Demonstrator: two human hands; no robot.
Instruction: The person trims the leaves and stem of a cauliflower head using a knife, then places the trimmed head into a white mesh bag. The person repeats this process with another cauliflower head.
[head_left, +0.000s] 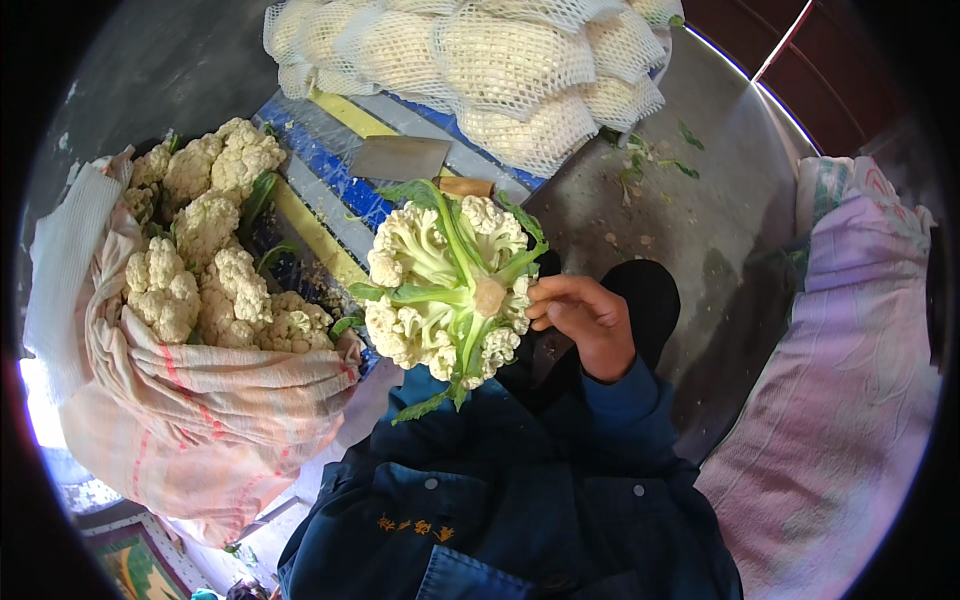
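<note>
A large cauliflower head (431, 292) is held up in front of my chest. Its cut stem faces me, with green leaf ribs spreading out from it. At its right edge, my right hand (581, 319) grips the florets with bent fingers. My left hand is out of sight; the head may cover it. Just beyond the cauliflower lies a cleaver, its wide metal blade (401, 157) flat on the striped surface (315, 165) and its wooden handle (472, 186) partly hidden by the leaves.
To the left, a cloth sack (240, 390) is rolled open around several cauliflowers (225, 277). Net-wrapped cauliflowers (510, 60) are stacked at the far end. Leaf scraps (637, 161) litter the floor. A long pinkish cloth-covered bundle (825, 375) lies at right.
</note>
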